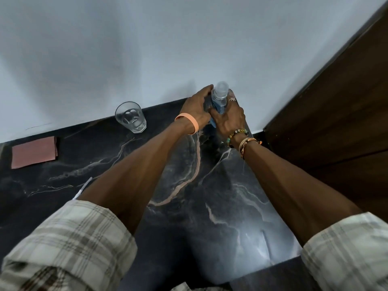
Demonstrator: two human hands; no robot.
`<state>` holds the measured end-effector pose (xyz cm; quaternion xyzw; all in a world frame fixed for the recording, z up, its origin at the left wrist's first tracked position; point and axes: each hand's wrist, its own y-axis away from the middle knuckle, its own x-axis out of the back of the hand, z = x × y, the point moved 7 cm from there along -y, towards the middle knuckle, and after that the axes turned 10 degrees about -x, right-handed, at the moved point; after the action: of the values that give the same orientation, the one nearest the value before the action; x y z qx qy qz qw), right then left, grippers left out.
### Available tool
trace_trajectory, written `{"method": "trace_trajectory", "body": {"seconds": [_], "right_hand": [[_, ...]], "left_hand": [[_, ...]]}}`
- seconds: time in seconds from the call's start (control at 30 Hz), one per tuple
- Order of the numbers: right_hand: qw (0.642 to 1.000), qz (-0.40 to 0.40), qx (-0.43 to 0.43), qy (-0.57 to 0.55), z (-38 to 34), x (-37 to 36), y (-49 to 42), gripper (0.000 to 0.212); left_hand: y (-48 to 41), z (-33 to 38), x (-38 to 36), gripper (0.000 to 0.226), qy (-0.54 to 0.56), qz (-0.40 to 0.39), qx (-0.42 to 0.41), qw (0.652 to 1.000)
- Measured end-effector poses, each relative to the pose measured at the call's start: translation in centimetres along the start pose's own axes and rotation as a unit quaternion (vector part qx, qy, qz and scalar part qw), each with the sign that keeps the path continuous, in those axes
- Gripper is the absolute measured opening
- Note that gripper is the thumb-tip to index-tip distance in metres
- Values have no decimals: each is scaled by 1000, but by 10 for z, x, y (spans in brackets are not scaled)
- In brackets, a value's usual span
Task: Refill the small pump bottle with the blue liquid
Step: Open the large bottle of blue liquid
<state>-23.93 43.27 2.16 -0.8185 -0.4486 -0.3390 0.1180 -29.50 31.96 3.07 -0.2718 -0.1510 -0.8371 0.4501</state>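
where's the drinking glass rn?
Head view: the clear faceted drinking glass stands upright on the black marble counter against the white wall, left of the left hand, apart from it.

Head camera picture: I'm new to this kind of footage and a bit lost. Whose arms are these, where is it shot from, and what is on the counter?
The one picture comes from a camera worn on a person's head, looking down along both bare arms. No machine is involved. On the dark marble counter stand an empty drinking glass near the wall and a folded reddish cloth at the far left. Both hands meet at the back of the counter: the left hand and the right hand are wrapped around a small bottle with blue contents, topped by a clear cap.
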Motion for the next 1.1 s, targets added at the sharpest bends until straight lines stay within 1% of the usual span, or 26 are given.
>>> {"method": "trace_trajectory", "body": {"seconds": [0.1,0.23,0.33,0.43,0.57,0.7,0.8,0.87,1.0,1.1], "right_hand": [[1000,11,1,5,-1,7,26,48],[999,18,4,30,-8,6,69,41],[999,22,-14,23,-6,-3,102,41],[999,13,-28,27,-1,-15,133,42],[998,0,-52,36,13,-27,168,41],[997,-5,-62,52,27,-36,192,41],[996,-17,-67,49,35,-44,208,41],[996,-26,-75,35,39,-48,214,42],[995,-18,-99,22,43,-47,214,42],[994,-20,-107,16,44,-48,213,42]], "left_hand": [[24,12,8,78,12,-4,-24,1000],[69,18,27,73,26,-24,-35,999],[99,15,36,73,18,-47,-41,998],[126,8,40,67,11,-60,-50,997],[159,-6,31,68,23,-84,-35,996],[186,-25,16,73,34,-96,-2,995],[202,-39,7,70,30,-91,6,995],[209,-46,1,73,27,-89,14,996],[213,-47,-3,68,27,-70,8,997],[213,-49,-4,70,10,-77,5,997]]}}
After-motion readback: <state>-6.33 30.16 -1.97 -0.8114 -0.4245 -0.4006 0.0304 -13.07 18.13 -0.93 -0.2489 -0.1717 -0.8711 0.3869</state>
